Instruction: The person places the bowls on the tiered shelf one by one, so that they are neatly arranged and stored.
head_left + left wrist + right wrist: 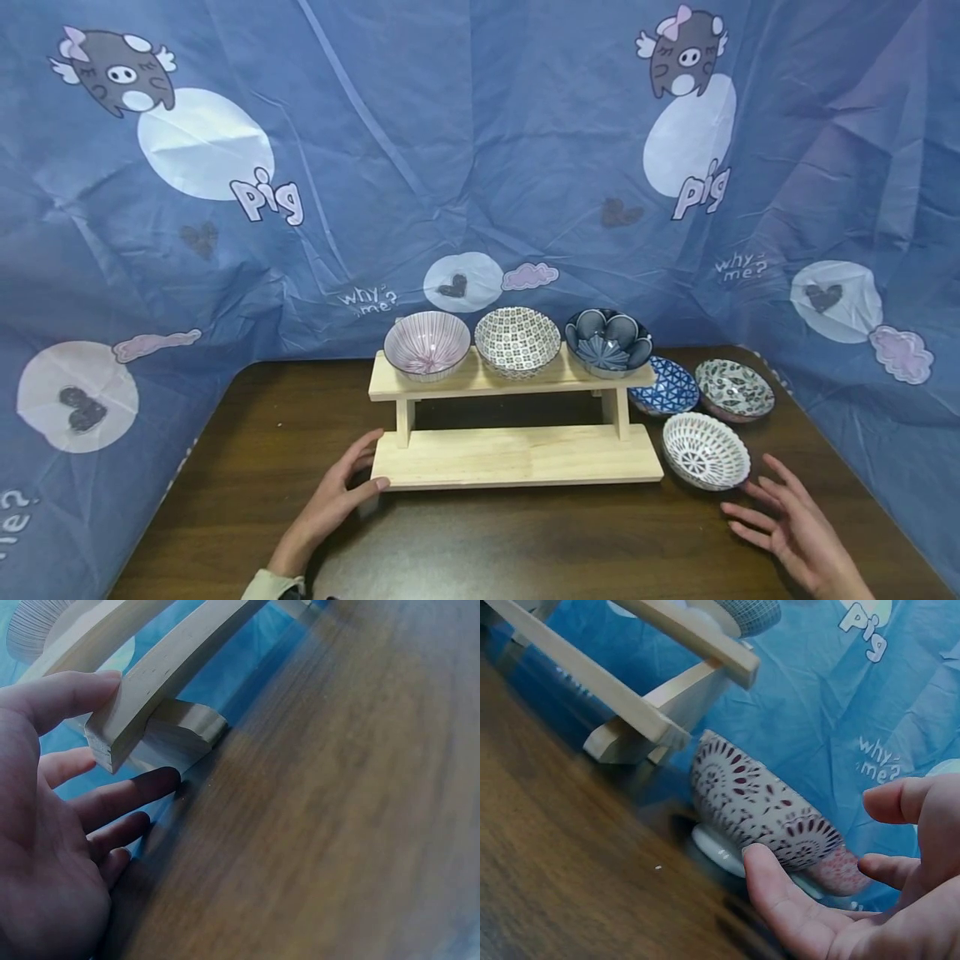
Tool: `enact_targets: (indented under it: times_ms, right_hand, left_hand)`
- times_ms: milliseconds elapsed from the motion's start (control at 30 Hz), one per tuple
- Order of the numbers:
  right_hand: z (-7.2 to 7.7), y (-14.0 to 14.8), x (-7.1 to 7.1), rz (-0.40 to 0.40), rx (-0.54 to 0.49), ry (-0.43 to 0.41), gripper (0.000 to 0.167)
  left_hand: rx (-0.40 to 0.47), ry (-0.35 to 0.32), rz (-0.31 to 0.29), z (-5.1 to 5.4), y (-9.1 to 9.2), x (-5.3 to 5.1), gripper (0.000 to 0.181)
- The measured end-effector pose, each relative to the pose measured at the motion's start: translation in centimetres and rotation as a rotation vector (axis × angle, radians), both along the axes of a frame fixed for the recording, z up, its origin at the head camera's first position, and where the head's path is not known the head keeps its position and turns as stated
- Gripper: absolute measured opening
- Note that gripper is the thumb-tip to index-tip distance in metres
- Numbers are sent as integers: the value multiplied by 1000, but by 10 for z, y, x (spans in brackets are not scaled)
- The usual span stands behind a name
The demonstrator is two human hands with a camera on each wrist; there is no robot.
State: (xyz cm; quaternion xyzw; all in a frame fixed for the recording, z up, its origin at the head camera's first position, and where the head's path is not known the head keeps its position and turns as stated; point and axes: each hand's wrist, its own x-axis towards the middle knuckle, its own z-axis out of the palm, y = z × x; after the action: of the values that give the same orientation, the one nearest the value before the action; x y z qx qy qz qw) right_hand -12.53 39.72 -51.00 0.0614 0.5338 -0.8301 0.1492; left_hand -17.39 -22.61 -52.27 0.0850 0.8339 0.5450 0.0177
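Blue cloth [465,125] hangs behind dark wood table [510,546]. Left hand [333,492], lower left-centre of head view, is grasping the left end of wooden stand [517,458], thumb at front corner, index finger at back corner. Stand sits mid-frame; upper shelf holds, left to right, pink-striped bowl [427,343], small-patterned bowl [517,340], dark blue bowl [607,342]. Right of it, blue-and-white bowl [671,387] is partly hidden by the shelf's right end. White scalloped bowl [705,450] sits in front, just beside lower board's right end, in the way between right hand [795,525] and blue-and-white bowl. Leaf-patterned bowl [735,390] is behind, farther right. Right hand, lower right, grips nothing, fingers spread beside scalloped bowl; contact can't be told. Cloth writing, left to right: cut-off "me?" at left edge, "pig" upper left, "why me?" left of centre, "pig" upper right, "why me?" at right.
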Motion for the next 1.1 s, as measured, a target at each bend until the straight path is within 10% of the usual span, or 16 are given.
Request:
enact_targets:
  times_ms: [1100]
  right_hand:
    - [-10, -34, -14, -21, -193, 174, 60]
  left_hand:
    - [14, 9, -14, 2, 0, 2, 70]
